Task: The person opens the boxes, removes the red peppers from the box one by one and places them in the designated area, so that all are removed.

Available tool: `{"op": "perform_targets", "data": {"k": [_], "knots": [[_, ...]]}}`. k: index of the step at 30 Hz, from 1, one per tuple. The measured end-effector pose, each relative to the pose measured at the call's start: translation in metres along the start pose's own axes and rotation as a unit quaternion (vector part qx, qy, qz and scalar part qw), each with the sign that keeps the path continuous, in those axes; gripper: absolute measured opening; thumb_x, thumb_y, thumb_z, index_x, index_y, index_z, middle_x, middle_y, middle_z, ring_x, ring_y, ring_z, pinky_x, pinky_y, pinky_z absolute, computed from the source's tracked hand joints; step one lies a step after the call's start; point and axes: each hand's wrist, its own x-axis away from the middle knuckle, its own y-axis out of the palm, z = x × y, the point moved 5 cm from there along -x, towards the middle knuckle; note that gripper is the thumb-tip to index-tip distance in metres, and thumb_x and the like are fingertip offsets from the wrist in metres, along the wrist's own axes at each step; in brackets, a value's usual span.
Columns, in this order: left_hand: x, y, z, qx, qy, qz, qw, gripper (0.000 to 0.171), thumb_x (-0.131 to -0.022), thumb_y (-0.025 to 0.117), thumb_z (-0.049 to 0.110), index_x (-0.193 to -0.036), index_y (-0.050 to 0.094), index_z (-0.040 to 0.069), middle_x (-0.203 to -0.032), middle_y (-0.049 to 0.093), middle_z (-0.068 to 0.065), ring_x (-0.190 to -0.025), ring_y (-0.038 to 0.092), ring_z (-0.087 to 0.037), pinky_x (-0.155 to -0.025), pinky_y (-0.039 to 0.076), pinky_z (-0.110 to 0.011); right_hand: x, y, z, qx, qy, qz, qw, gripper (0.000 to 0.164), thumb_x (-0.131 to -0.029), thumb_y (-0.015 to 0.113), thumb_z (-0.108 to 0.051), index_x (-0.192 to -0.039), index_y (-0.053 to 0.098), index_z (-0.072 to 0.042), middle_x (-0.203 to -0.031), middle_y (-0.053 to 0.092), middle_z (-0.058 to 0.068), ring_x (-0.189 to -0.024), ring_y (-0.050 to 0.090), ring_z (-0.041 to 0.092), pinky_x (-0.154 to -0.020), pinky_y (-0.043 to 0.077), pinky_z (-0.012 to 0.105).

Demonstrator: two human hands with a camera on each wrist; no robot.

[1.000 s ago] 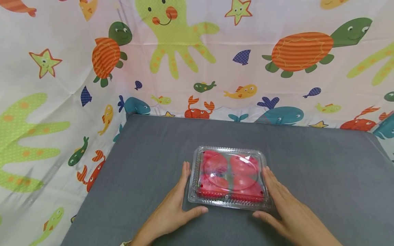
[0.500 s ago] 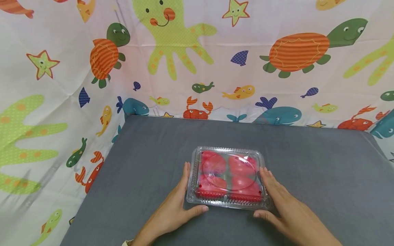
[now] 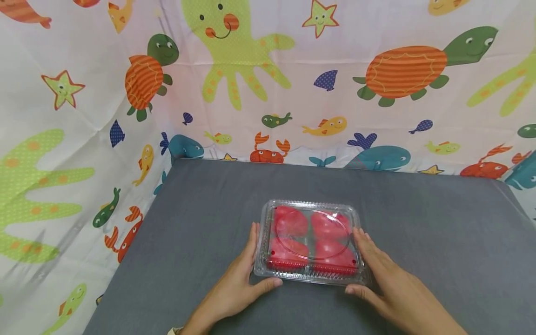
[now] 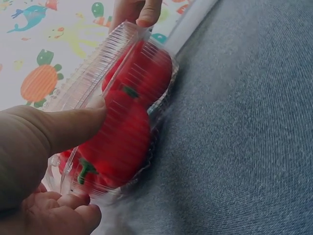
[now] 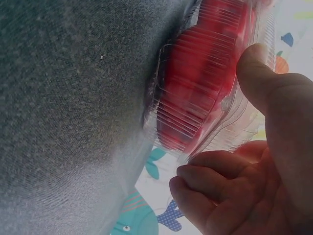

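Far left, a sea-animal print curtain (image 3: 83, 153) is hanging along the left side and the back of the scene, with turtles, octopus, fish, whales and crabs on it. It is bordering a grey cloth-covered surface (image 3: 418, 223), which is filling the lower middle of the head view.

Left hand (image 3: 236, 288) is lying on the surface at the left side of a clear plastic clamshell box (image 3: 311, 241). Fingers are running straight along the box's left wall, and the thumb is pointing along the near left corner. In the left wrist view the thumb is pressing on the ribbed lid edge of the box (image 4: 122, 112) while the other fingers are curling under its near corner, so this grip is grasping the box from the left.

The box is sitting closed on the surface, about centre, a little towards the person, between both hands. Inside, red peppers (image 3: 331, 225) are sitting in a two-by-two layout; green stems are showing through the plastic in the left wrist view. Lid is transparent with a raised oval on top.

Right hand (image 3: 393, 288) is mirroring on the box's right side: fingers are lying along the right wall, and the thumb is at the near right corner. In the right wrist view the thumb is resting on the lid rim of the box (image 5: 205, 98) and the fingers are curling beneath the edge, so this grip is also grasping the box. Whether the box is being lifted off the surface, cannot tell.
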Motion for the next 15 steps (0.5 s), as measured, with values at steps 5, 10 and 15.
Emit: {"op": "perform_targets", "data": {"k": [5,10,15], "knots": [[0.0017,0.0022,-0.0032,0.055,-0.003,-0.012,0.9984,0.126,-0.089,0.087,0.031,-0.168,-0.012,0.033,-0.177,-0.002,0.006,-0.158,0.021,-0.012,-0.121,0.032,-0.027,0.0002,-0.0001,-0.0012,0.004,-0.008,0.005,1.000,0.115,-0.086,0.070,-0.074,-0.170,0.000,-0.039,-0.172,0.032,0.011,-0.144,0.049,0.043,-0.090,0.062,0.058],[-0.0003,0.0023,-0.0040,0.073,-0.006,-0.012,0.9972,0.124,-0.090,0.086,0.030,-0.168,-0.011,0.035,-0.177,0.001,0.008,-0.159,0.022,-0.014,-0.122,0.034,-0.034,0.0002,0.0000,-0.0026,0.019,-0.020,0.015,0.999,0.116,-0.088,0.071,-0.071,-0.171,0.001,-0.034,-0.170,0.036,0.013,-0.142,0.051,0.042,-0.091,0.062,0.056],[-0.0017,0.0025,-0.0037,0.077,-0.008,-0.010,0.9969,0.123,-0.090,0.086,0.029,-0.169,-0.009,0.033,-0.177,0.003,0.010,-0.159,0.022,-0.015,-0.122,0.034,-0.038,-0.0016,-0.0005,-0.0042,0.036,-0.021,0.013,0.999,0.118,-0.087,0.075,-0.067,-0.172,0.002,-0.029,-0.167,0.041,0.015,-0.140,0.054,0.043,-0.088,0.063,0.054]]}}
